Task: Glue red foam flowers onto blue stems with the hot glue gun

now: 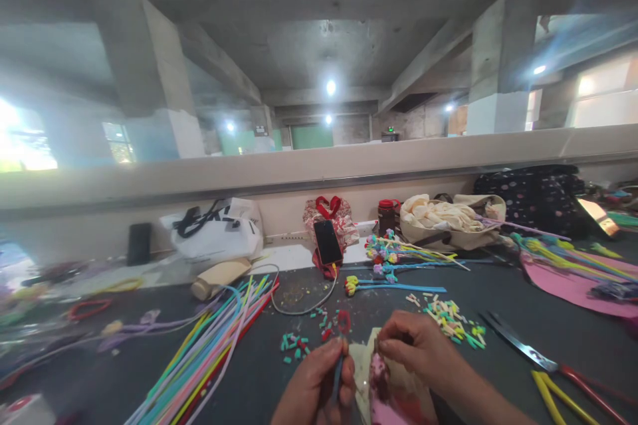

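Note:
My left hand is closed around a thin grey-blue stem. A small fuzzy red loop stands just above its fingertips. To the right, my right hand has its thumb and fingers pinched together, and whatever they hold is hidden. Below that hand lie a cream cloth and a pink and dark red patterned piece. Short teal cut pieces are scattered left of my hands. A pile of yellow, cream and green cut pieces lies beyond my right hand.
Long coloured pipe cleaners lie in a bundle at left. Scissors with red and yellow handles rest at right. Finished-looking fuzzy flower stems, a phone on a cable, a white bag and a dark bottle stand farther back.

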`<state>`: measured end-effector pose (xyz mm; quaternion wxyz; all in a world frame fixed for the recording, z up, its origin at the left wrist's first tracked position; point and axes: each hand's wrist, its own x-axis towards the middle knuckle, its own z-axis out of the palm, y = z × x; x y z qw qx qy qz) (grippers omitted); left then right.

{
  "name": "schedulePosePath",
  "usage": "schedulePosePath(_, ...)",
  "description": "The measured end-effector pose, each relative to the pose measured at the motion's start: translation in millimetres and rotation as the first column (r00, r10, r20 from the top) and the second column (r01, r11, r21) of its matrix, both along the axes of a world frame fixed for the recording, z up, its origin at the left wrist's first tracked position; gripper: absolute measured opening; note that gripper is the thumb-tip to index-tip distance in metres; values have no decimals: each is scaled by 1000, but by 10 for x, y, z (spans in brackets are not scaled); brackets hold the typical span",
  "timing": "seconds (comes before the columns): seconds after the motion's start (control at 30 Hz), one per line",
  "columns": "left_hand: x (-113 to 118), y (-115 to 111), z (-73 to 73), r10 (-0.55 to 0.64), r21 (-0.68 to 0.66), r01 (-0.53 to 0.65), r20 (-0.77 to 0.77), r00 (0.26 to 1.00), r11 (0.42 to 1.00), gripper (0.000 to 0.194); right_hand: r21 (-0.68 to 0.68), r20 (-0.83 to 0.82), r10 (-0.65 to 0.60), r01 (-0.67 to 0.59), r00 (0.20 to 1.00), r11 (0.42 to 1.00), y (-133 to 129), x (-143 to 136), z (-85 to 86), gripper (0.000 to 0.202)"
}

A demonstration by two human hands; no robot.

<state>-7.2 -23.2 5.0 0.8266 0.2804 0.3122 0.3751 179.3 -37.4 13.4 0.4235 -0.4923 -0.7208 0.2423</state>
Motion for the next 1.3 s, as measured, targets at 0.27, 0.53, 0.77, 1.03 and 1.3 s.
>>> schedulePosePath(0.27, -21, -41, 72, 95, -4, -96, -60, 994, 995, 15, -58, 75, 9, -5, 997, 998, 2, -42, -43, 20)
schedulePosePath(0.53, -513, 104, 407, 305, 201, -287, -66, 950, 937, 8, 120, 160, 108, -128, 981, 985, -18, 73, 36, 16)
schedulePosePath(0.77, -638, 226, 302, 303, 154, -297, -20, 953, 943, 6, 14, 240, -67, 65, 968, 998, 20, 104, -48, 16)
schedulePosePath(1.03, -548, 145, 235, 279, 183, -258, -99, 955, 949, 9, 47, 318, -147, 139, 937, 989, 61, 84, -99, 33)
schedulePosePath(1.3, -487, 113, 238, 239, 209, -207, -141, 961, 956, 11, -414, -509, -174, -62, 843, 908, 88, 53, 3, 52)
